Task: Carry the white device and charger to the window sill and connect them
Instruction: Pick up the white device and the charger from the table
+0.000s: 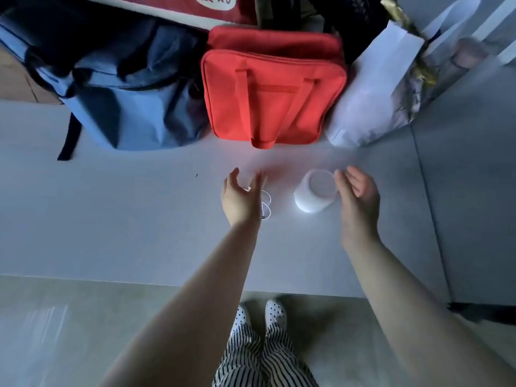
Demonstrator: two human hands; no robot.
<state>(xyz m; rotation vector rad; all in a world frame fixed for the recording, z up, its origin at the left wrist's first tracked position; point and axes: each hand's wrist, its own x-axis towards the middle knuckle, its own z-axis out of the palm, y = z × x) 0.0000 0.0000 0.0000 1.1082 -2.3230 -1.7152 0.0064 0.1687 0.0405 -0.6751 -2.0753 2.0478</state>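
Observation:
A white cylindrical device (314, 195) stands on the pale grey sill surface (125, 219), its round top facing up. To its left lies a coiled white charger cable (266, 203), partly hidden behind my left hand. My left hand (241, 198) hovers over the cable with fingers spread and nothing in it. My right hand (358, 198) is open just to the right of the device, its fingertips close to the device's side. I cannot tell whether it touches.
Along the back stand a blue backpack (120, 88), a red zip bag (273, 90) and a white paper bag (374, 101). The surface's front edge runs above a tiled floor (83, 331), where my feet show.

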